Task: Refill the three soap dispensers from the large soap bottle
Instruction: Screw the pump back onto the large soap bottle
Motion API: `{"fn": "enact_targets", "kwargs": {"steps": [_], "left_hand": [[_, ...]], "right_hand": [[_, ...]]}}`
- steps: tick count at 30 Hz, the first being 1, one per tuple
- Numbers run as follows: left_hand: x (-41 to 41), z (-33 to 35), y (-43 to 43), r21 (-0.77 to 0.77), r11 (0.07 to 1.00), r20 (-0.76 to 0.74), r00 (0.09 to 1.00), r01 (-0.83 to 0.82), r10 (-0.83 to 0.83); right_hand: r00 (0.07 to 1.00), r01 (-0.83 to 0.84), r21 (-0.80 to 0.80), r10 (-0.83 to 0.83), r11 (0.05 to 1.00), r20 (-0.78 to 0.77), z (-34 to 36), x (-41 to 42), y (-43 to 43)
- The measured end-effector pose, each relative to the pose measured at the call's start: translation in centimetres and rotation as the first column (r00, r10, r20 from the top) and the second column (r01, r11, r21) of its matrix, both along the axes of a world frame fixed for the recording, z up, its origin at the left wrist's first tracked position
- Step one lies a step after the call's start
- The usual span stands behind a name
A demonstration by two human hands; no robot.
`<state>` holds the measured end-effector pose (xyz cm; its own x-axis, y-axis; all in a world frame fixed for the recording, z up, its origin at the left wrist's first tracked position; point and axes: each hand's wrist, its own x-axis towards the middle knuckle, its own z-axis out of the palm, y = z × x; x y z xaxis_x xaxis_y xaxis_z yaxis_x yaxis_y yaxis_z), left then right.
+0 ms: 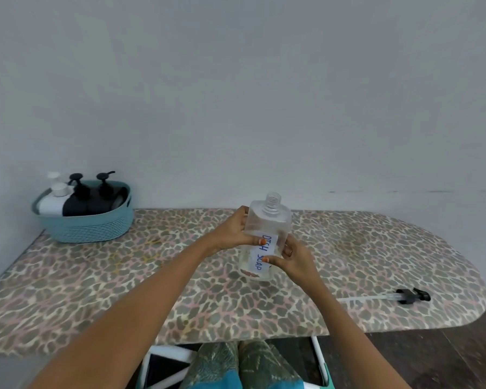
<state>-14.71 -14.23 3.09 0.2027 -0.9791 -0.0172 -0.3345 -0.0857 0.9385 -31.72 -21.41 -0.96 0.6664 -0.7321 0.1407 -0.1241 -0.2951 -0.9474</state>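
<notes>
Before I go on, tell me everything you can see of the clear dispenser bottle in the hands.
The dispenser bottle is clear plastic, flat-shouldered, with a bare threaded neck, uncapped. It looks near empty. A white label reads DISH SOAP in blue handwriting. It tilts slightly, over the leopard-print board; whether its base touches is unclear. The left hand grips its left side, the right hand its lower right.

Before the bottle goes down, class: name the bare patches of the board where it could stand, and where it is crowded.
Largest bare patch: board cover between the basket and the left hand. Another: the rounded end between pump head and wall. Crowded: the basket corner, and the middle, where the left hand and right hand grip the bottle.
</notes>
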Motion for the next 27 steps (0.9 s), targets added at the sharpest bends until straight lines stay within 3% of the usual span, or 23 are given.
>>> {"fn": "enact_targets", "kwargs": {"steps": [8, 22, 24, 27], "left_hand": [[0.5, -1.1, 3.8, -0.102, 0.992, 0.062, 0.995, -0.071, 0.078], [0.2, -3.1, 4.2, -0.084, 0.99, 0.076, 0.989, -0.117, 0.124], [0.2, -3.4, 4.2, -0.09, 0.987, 0.069, 0.987, -0.136, 0.143], [0.3, -3.7, 4.3, -0.098, 0.984, 0.054, 0.986, -0.151, 0.156]], "right_hand": [[0.992, -0.102, 0.031, 0.104, 0.994, -0.075, -0.6, 1.8, 2.0], [0.989, -0.129, 0.046, 0.132, 0.991, -0.061, -2.2, 1.2, 2.4], [0.992, -0.064, 0.014, 0.065, 0.998, -0.112, -2.4, 0.4, 2.0], [0.97, 0.188, -0.064, -0.196, 0.98, -0.142, -2.3, -2.6, 0.4]]}}
